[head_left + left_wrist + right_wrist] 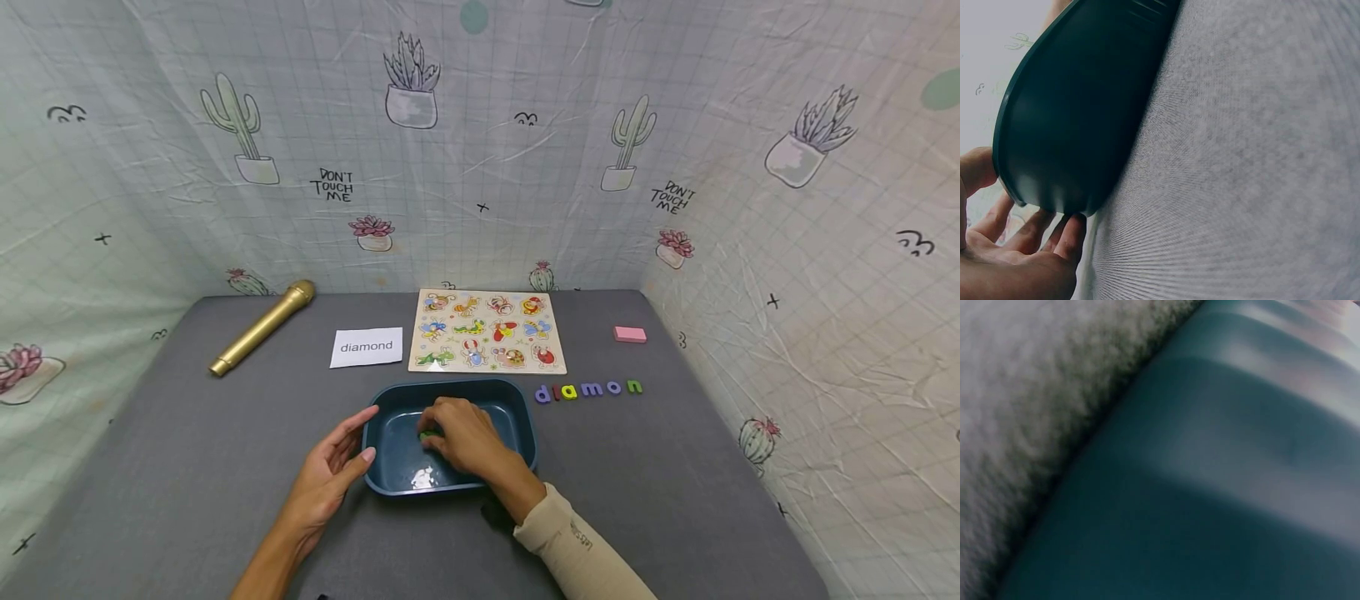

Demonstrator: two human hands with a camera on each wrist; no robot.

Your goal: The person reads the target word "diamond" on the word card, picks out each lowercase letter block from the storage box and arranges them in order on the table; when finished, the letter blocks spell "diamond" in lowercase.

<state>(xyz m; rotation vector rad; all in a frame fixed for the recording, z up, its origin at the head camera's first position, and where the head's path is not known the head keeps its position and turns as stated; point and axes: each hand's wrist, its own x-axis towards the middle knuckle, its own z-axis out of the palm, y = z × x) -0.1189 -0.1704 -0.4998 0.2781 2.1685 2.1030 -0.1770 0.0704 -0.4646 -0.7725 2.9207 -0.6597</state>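
Observation:
A dark blue plastic tray (397,483) sits on the grey table in front of me. My right hand (461,433) reaches down inside it, pinching a small green piece (431,434) between thumb and fingers; most of that piece is hidden. At the tray's left end, my left hand (330,475) touches the rim with thumb and fingers spread. The left wrist view shows these fingertips (1074,226) against the tray's outer wall (1066,144). Only the tray's side (1210,469) fills the right wrist view, blurred.
Right of the tray, coloured letters (591,389) spell "diamon" in a row. Behind stand a white card (367,347) reading "diamond" and a wooden insect puzzle board (487,332). A gold microphone (262,327) lies far left, a pink block (630,334) far right. A patterned curtain (480,150) surrounds the table.

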